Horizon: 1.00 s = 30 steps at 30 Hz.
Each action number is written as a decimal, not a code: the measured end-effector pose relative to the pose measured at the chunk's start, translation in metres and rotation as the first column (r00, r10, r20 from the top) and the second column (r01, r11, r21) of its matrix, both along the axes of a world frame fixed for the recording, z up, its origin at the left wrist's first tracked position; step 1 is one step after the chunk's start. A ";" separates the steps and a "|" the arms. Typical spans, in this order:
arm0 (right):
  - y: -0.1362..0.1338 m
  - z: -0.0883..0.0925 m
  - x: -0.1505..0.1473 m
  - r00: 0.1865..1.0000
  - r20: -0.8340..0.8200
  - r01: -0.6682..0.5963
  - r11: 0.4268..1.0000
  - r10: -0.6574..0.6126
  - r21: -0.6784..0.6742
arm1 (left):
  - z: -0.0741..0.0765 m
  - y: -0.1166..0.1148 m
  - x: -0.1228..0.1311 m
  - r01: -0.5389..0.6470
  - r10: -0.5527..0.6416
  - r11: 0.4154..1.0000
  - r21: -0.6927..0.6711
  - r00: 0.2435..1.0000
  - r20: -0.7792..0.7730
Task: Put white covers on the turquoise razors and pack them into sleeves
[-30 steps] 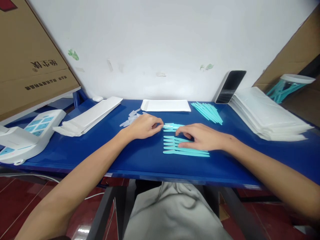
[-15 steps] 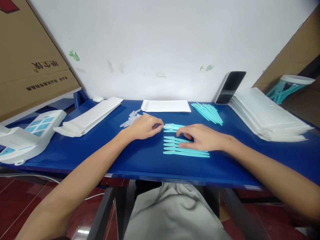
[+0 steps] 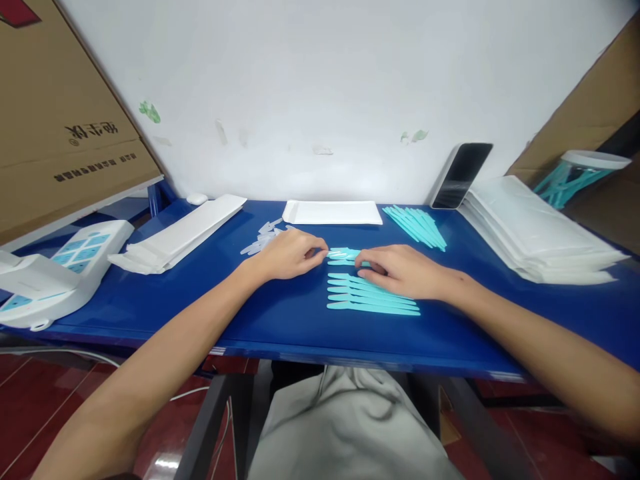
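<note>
Several turquoise eyebrow razors (image 3: 375, 301) lie side by side in a row on the blue table, their blade ends to the left. At the far end of the row, an eyebrow razor (image 3: 345, 254) with a shiny blade end stretches between both hands. My left hand (image 3: 296, 255) is closed in a pinch at its left tip; what the fingertips hold is too small to make out. Curled over the handle side, my right hand (image 3: 395, 270) has thumb and fingers closed around the razor. Beside my left hand lie translucent blade covers (image 3: 263, 238), partly hidden by it.
A white envelope (image 3: 333, 212) lies by the wall, near a pile of turquoise razors (image 3: 417, 227). At right are a leaning phone (image 3: 461, 175), stacked white packs (image 3: 540, 233) and a tub (image 3: 575, 177). White sleeves (image 3: 180, 233) and a white device (image 3: 75, 267) occupy the left.
My right hand has moved slightly away from me, and its thumb has come closer to the fingers at the far razor. My left hand stays in place.
</note>
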State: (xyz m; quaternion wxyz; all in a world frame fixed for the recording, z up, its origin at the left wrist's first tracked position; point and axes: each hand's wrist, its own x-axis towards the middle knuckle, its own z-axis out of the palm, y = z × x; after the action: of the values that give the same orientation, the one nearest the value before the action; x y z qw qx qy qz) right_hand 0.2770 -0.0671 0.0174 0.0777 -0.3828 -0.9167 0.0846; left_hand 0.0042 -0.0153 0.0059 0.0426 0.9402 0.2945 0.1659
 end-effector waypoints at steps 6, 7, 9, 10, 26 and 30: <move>0.005 -0.007 0.003 0.996 0.023 0.087 0.993 -0.089 0.077 | -0.001 -0.001 0.001 0.008 -0.008 1.000 0.007 1.000 -0.001; 0.006 -0.008 0.003 0.996 0.025 0.082 0.994 -0.084 0.074 | -0.002 -0.001 0.001 0.009 -0.009 1.000 0.012 1.000 -0.003; 0.006 -0.009 0.004 0.997 0.023 0.074 0.995 -0.076 0.072 | -0.002 -0.002 0.001 0.006 -0.005 1.000 0.020 1.000 -0.010; 0.006 -0.009 0.004 0.997 0.022 0.074 0.995 -0.075 0.074 | -0.002 -0.002 0.001 0.004 -0.004 1.000 0.023 1.000 -0.013; 0.007 -0.009 0.001 0.996 -0.022 0.085 0.996 -0.084 0.023 | -0.001 -0.002 0.001 -0.002 0.001 1.000 -0.024 0.999 -0.033; 0.006 -0.008 0.000 0.995 -0.048 0.087 0.995 -0.089 -0.039 | -0.001 -0.002 0.001 0.004 -0.004 1.000 -0.010 1.000 -0.025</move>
State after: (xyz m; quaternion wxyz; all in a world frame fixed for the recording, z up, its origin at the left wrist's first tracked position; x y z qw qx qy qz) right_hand 0.2775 -0.0615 0.0094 0.0970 -0.4221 -0.8950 0.1073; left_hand 0.0056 -0.0170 0.0050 0.0441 0.9425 0.2938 0.1528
